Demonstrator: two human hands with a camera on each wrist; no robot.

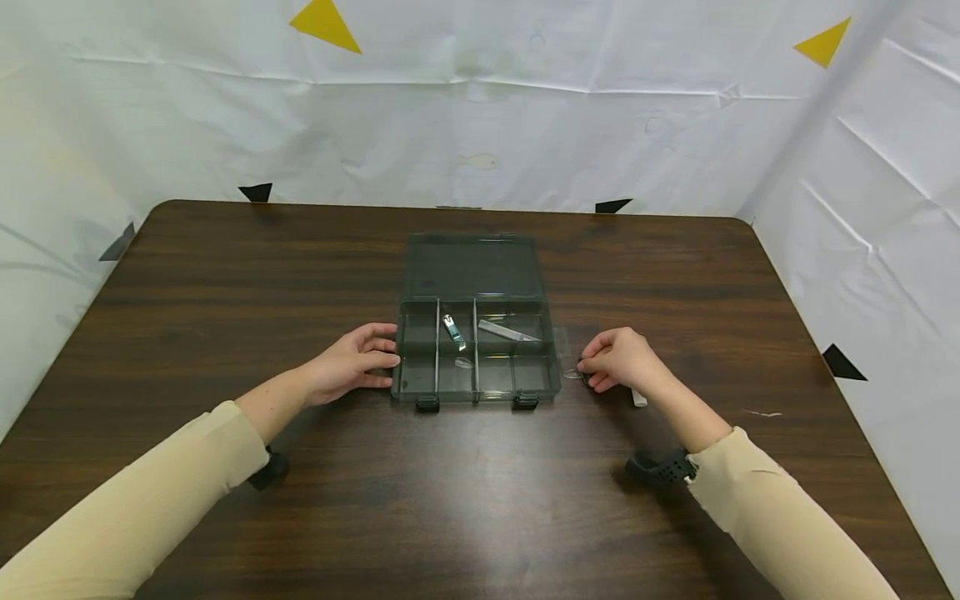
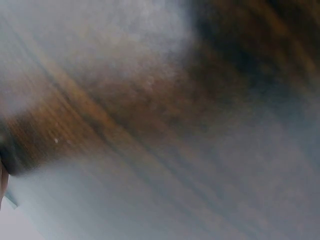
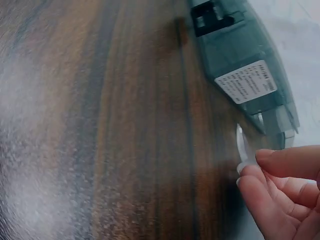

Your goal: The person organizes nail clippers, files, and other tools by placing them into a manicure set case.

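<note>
Smoky grey plastic box (image 1: 476, 346), lid swung open toward 12 o'clock, stands at the middle of a dark wooden table (image 1: 225, 275), its tray split by dividers into several compartments and its two black latches facing 6 o'clock. One upper middle compartment holds a small metal clipper (image 1: 452, 331); the compartment at its 3 o'clock holds a flat pale strip (image 1: 507, 332); a small clear piece lies near the centre divider at 6 o'clock of the clipper. Left hand (image 1: 352, 362) rests at the box's 9 o'clock wall, fingers curled against the side and touching it; whether it grips the wall or only steadies it cannot be told, and the left wrist view is too blurred to help. Right hand (image 1: 618, 358) sits on the table just beside the box's 3 o'clock wall, fingers bent, pinching a small clear plastic piece (image 3: 242, 148) between fingertips (image 3: 260, 182); the right wrist view shows this piece held upright and close to the box's outer corner, near a white label (image 3: 246, 81) on the box's side. A thin white item lies on the table at 5 o'clock of the right hand, partly hidden by the wrist. Cream sleeves cover both forearms. White sheeting with yellow and black triangular markers (image 1: 325, 25) backs the table at 12 o'clock and 3 o'clock.
</note>
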